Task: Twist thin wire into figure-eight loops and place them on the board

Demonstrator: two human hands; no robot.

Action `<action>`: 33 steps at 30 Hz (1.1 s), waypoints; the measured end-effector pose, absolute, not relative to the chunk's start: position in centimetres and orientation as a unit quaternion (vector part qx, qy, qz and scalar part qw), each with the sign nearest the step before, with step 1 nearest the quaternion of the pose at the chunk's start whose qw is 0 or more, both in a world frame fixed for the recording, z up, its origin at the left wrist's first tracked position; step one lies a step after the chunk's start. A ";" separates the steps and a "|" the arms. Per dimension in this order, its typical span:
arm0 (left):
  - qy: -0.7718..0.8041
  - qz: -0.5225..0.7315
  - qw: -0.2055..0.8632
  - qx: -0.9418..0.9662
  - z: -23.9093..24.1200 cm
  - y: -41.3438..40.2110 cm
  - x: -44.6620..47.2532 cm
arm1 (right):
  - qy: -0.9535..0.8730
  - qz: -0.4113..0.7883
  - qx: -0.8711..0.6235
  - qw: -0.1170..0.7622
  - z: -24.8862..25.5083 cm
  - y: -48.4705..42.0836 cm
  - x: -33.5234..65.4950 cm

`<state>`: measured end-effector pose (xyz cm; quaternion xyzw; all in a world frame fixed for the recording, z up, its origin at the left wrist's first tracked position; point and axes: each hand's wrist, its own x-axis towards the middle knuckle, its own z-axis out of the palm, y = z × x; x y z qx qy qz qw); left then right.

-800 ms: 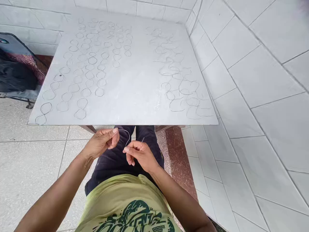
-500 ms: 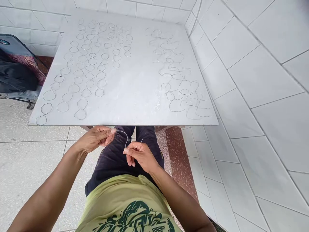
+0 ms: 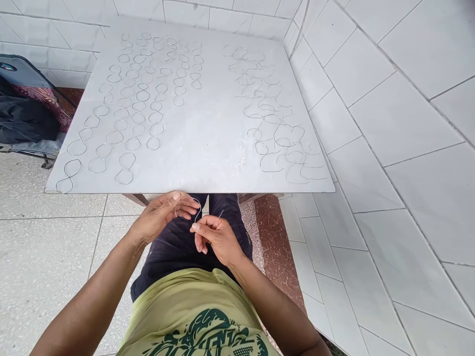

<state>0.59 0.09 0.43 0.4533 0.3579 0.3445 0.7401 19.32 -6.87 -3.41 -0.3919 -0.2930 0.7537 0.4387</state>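
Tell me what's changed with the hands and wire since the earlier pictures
The left hand drifted left, then back rightward toward the right hand; its pinch grip on the wire has opened. A dark speck is gone from the left of the table. The right hand still pinches the wire; the looped wires lie as before.

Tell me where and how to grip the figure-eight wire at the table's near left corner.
I would pinch the near loop of the figure-eight wire, coming from the front edge of the table with the left hand, the nearer one. The wire is thin and lies flat, giving little height to grasp, while that loop sits right by the edge; whether it overhangs, I can't tell.
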 end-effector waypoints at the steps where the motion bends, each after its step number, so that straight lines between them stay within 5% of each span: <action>1: 0.346 0.349 0.748 0.446 0.4 -0.1 0.9 | -0.293 0.754 -0.391 0.438 -3.4 -6.9 19.3; 21: 0.424 0.502 0.652 0.377 1.2 -2.7 3.1 | -0.259 0.785 -0.353 0.438 -2.6 -7.3 18.2; 33: 0.453 0.456 0.661 0.387 1.8 -2.3 2.9 | -0.289 0.748 -0.390 0.453 -2.5 -7.0 18.5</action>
